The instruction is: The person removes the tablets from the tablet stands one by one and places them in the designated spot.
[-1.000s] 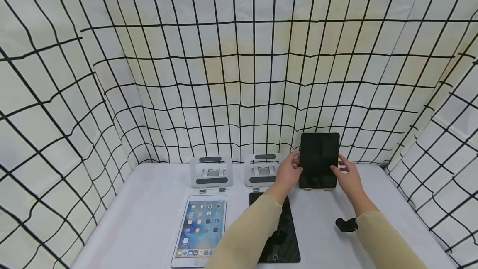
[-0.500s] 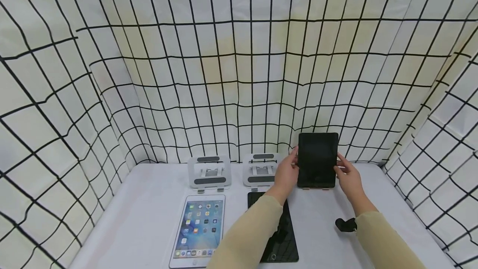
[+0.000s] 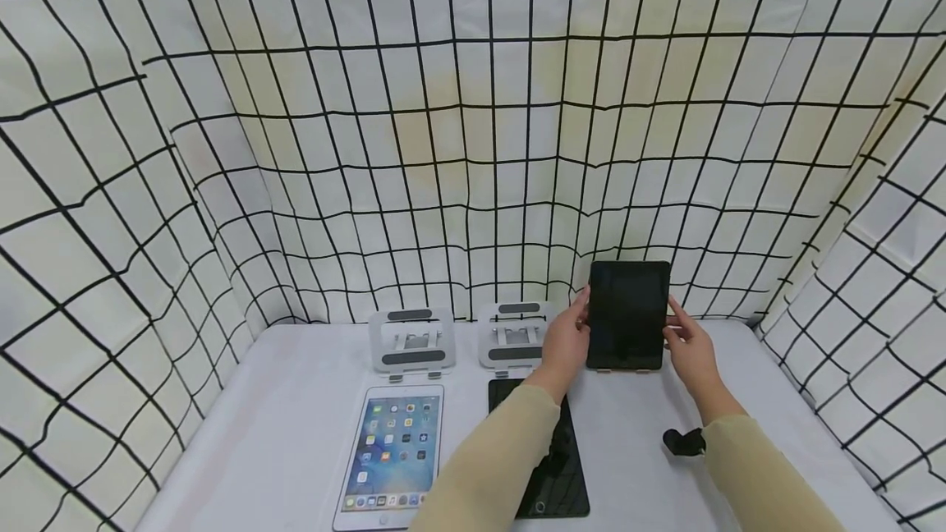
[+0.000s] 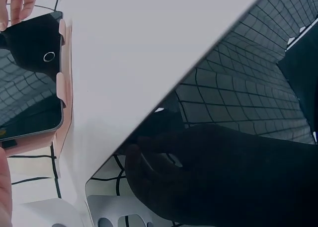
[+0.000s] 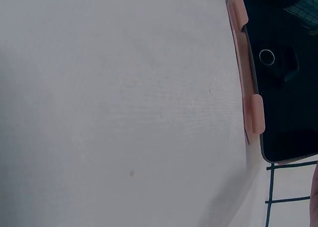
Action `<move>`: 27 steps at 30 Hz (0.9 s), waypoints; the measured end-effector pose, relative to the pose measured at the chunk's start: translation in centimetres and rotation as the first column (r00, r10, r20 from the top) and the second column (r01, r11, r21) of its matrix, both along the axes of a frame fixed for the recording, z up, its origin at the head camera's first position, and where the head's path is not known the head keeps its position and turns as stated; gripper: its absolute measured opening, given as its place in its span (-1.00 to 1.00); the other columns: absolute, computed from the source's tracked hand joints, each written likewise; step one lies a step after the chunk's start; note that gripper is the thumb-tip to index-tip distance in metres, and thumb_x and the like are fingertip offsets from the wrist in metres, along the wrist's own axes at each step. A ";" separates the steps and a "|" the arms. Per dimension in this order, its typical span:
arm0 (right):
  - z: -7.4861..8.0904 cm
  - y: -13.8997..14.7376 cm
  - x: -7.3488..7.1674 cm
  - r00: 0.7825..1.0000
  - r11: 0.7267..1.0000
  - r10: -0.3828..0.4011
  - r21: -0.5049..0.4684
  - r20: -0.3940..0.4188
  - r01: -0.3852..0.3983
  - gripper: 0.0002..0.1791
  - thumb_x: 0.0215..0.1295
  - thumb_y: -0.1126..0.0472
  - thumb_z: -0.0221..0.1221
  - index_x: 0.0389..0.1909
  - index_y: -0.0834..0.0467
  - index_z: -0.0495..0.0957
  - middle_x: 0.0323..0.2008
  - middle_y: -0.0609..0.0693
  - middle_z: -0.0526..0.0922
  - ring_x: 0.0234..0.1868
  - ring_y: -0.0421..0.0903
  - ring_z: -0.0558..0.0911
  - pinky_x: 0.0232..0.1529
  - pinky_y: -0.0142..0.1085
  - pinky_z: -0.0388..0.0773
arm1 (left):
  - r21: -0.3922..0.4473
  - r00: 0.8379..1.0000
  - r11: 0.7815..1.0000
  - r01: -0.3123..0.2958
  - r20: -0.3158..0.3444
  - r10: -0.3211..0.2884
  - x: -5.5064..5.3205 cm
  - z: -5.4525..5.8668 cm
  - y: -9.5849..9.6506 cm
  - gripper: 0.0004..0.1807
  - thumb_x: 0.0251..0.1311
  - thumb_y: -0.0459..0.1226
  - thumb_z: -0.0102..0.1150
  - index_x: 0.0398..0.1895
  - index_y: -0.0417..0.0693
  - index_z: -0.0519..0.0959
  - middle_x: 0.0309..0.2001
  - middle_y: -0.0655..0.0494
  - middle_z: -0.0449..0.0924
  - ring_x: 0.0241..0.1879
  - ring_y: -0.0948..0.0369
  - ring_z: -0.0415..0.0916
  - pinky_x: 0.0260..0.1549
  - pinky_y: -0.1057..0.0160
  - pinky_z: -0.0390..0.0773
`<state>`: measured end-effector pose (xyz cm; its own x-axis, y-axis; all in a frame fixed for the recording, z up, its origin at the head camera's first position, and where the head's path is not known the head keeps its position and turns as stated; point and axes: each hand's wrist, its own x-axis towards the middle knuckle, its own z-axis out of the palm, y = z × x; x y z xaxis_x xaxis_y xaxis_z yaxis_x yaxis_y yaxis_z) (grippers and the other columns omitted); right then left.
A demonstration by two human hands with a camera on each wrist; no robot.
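Observation:
Near the back right, a black tablet (image 3: 628, 314) stands tilted back on a pink stand (image 4: 61, 88), whose two lips catch its lower edge. My left hand (image 3: 566, 343) holds the tablet's left edge, fingers partly hidden behind it. At the opposite edge, my right hand (image 3: 691, 355) grips the side, its thumb close to the front. The tablet's screen is dark, with a round home button (image 5: 267, 57) above the lower edge. Only a sliver of the right hand shows in the right wrist view.
Two folding stands (image 3: 411, 341) in white and grey sit to the left along the back. Before them lie a white tablet (image 3: 392, 450) with its screen lit and a larger black tablet (image 3: 565, 466), partly under my left sleeve. A grid-patterned cloth (image 3: 443, 146) encloses the table.
My right thumb has drawn back from the tablet's face to its right edge. The tablet and left hand look nearly the same; the whole view has shifted slightly.

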<state>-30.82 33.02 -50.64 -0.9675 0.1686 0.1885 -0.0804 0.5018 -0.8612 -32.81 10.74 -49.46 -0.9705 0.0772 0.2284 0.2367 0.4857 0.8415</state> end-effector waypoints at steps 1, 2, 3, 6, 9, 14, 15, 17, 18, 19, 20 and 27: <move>0.0 0.0 0.0 1.000 1.000 -0.001 -0.002 0.002 0.001 -0.31 0.53 0.37 -0.09 0.57 -0.12 0.02 0.19 0.29 0.40 0.14 0.10 0.45 -0.20 -0.66 0.41 | 0.002 1.000 1.000 -0.001 -0.002 0.001 0.0 0.1 0.0 -0.17 0.37 -0.41 0.11 0.47 0.66 0.14 0.00 0.26 0.61 -0.04 0.31 0.54 -0.06 0.22 0.55; 0.1 -0.1 0.0 1.000 1.000 -0.003 -0.003 0.003 0.003 -0.31 0.53 0.37 -0.09 0.57 -0.13 0.02 0.19 0.29 0.40 0.14 0.09 0.45 -0.20 -0.66 0.41 | 0.004 1.000 1.000 -0.003 -0.002 0.003 0.1 0.1 -0.1 -0.16 0.37 -0.41 0.11 0.46 0.69 0.14 0.00 0.27 0.61 -0.05 0.32 0.54 -0.06 0.23 0.55; 0.1 -0.1 0.0 1.000 1.000 -0.001 -0.003 -0.002 0.001 -0.31 0.53 0.37 -0.09 0.57 -0.11 0.02 0.18 0.29 0.41 0.13 0.09 0.46 -0.20 -0.65 0.43 | 0.010 1.000 1.000 -0.004 -0.003 0.004 0.1 0.1 -0.1 -0.16 0.36 -0.42 0.11 0.46 0.70 0.15 -0.01 0.27 0.61 -0.05 0.32 0.53 -0.07 0.22 0.55; 0.2 -0.3 0.0 1.000 1.000 -0.001 -0.008 -0.011 0.001 -0.31 0.51 0.38 -0.07 0.57 -0.09 0.05 0.16 0.28 0.42 0.08 0.02 0.47 -0.20 -0.63 0.46 | 0.010 1.000 1.000 -0.008 -0.012 0.008 0.2 0.3 -0.2 -0.16 0.36 -0.42 0.11 0.45 0.70 0.15 -0.01 0.27 0.61 -0.06 0.31 0.53 -0.07 0.22 0.55; 0.3 -0.3 0.0 1.000 1.000 0.002 -0.002 -0.023 -0.002 -0.32 0.51 0.39 -0.06 0.56 -0.05 0.06 0.13 0.29 0.43 0.02 -0.04 0.48 -0.20 -0.60 0.49 | 0.017 1.000 1.000 0.001 -0.015 -0.001 0.2 0.3 -0.3 -0.17 0.37 -0.42 0.11 0.46 0.70 0.15 -0.01 0.26 0.61 -0.05 0.30 0.53 -0.09 0.23 0.55; 0.5 -0.2 0.2 1.000 1.000 0.003 0.003 -0.011 -0.003 -0.31 0.51 0.38 -0.06 0.56 -0.10 0.05 0.14 0.26 0.44 0.03 -0.02 0.49 -0.20 -0.61 0.48 | 0.053 0.999 0.998 0.032 0.003 -0.033 0.3 0.3 -0.7 -0.20 0.38 -0.42 0.09 0.48 0.61 0.17 0.03 0.23 0.59 -0.04 0.28 0.52 -0.12 0.25 0.55; 0.5 -0.2 0.2 1.000 1.000 0.006 0.005 -0.010 -0.006 -0.31 0.51 0.38 -0.06 0.56 -0.10 0.05 0.14 0.26 0.44 0.03 -0.01 0.50 -0.20 -0.62 0.47 | 0.059 0.999 0.998 0.036 0.008 -0.036 0.3 0.3 -0.7 -0.21 0.38 -0.42 0.09 0.49 0.58 0.18 0.04 0.22 0.59 -0.04 0.28 0.52 -0.13 0.26 0.56; 0.6 -0.2 0.3 1.000 1.000 0.014 0.007 -0.006 -0.014 -0.30 0.51 0.38 -0.05 0.56 -0.10 0.05 0.14 0.26 0.44 0.02 -0.01 0.50 -0.21 -0.62 0.47 | 0.063 0.999 0.997 0.040 0.011 -0.041 0.3 0.3 -0.9 -0.22 0.38 -0.42 0.10 0.50 0.52 0.19 0.05 0.21 0.59 -0.03 0.28 0.52 -0.14 0.27 0.56; 0.6 -0.2 0.3 1.000 1.000 0.016 0.009 -0.005 -0.016 -0.30 0.51 0.38 -0.05 0.56 -0.10 0.05 0.14 0.26 0.44 0.02 -0.01 0.50 -0.20 -0.62 0.47 | 0.061 0.999 0.997 0.041 0.012 -0.042 0.3 0.3 -0.9 -0.22 0.38 -0.42 0.10 0.50 0.51 0.19 0.05 0.20 0.59 -0.03 0.28 0.52 -0.14 0.27 0.56; 0.7 -0.3 0.4 1.000 1.000 0.019 0.008 -0.003 -0.019 -0.30 0.51 0.38 -0.05 0.56 -0.10 0.05 0.14 0.26 0.44 0.01 -0.02 0.51 -0.20 -0.61 0.48 | 0.061 0.999 0.997 0.041 0.012 -0.042 0.3 0.3 -1.0 -0.23 0.38 -0.42 0.10 0.50 0.49 0.19 0.05 0.20 0.59 -0.02 0.28 0.53 -0.14 0.27 0.56; 0.7 -0.3 0.4 1.000 1.000 0.020 0.007 -0.004 -0.020 -0.31 0.51 0.38 -0.04 0.56 -0.09 0.06 0.14 0.26 0.45 0.00 -0.03 0.52 -0.19 -0.57 0.50 | 0.066 0.999 0.997 0.041 0.011 -0.042 0.3 0.3 -1.0 -0.23 0.37 -0.42 0.10 0.50 0.48 0.20 0.04 0.20 0.59 -0.02 0.28 0.53 -0.13 0.28 0.56; 1.3 -0.5 0.7 1.000 0.999 0.028 0.020 0.001 -0.028 -0.31 0.52 0.35 -0.04 0.56 -0.11 0.04 0.15 0.26 0.45 -0.06 0.03 0.57 -0.16 -0.43 0.55 | 0.072 0.999 0.996 0.049 0.006 -0.050 0.6 0.9 -1.4 -0.25 0.38 -0.41 0.10 0.51 0.45 0.20 0.02 0.21 0.57 0.02 0.27 0.55 -0.12 0.27 0.57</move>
